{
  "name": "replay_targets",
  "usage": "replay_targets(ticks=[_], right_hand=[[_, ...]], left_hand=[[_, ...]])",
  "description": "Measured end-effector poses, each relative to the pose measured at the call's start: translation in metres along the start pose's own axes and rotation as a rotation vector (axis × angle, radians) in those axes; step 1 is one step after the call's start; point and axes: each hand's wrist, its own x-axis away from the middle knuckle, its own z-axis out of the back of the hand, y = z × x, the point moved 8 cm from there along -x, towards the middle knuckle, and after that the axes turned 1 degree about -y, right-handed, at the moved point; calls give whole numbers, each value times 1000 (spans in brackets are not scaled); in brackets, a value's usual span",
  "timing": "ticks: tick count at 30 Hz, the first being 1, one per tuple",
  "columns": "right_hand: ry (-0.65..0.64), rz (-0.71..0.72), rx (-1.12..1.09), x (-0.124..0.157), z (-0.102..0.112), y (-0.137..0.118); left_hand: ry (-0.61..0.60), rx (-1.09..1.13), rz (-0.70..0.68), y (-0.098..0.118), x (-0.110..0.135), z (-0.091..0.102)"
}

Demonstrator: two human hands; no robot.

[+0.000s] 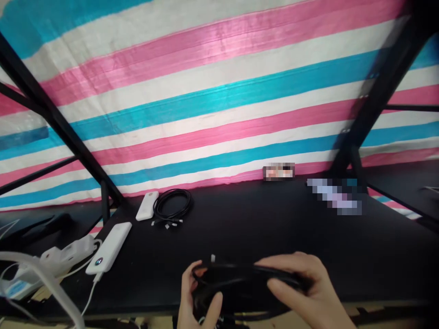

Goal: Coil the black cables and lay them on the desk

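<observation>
Both my hands hold a bundle of black cable at the near edge of a black table. My left hand grips the left end of the coil with thumb and fingers wrapped round it. My right hand closes over the right end from above. A small white connector tip sticks up from the bundle near my left hand.
A second coiled black cable with white plugs lies at the back left beside a small white power bank. A larger white power bank with a white lead sits at the left edge, next to a white power strip. Black frame posts stand on both sides against a striped tarp.
</observation>
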Motion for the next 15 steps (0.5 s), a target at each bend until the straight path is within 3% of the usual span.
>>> replay_targets(ticks=[4,7,9,13,15], right_hand=[[159,98,-63,-3,13,3],[160,98,-181,-2,10,8],[171,84,-241,1,10,11],[186,-25,-433,6,10,25],[104,-133,-603,3,4,35]], left_hand=[[-42,104,212,-50,4,1],[-155,387,395,-73,11,-19],[-276,572,471,-73,15,-40],[-559,792,564,-47,23,-82],[-567,801,587,-34,25,-91]])
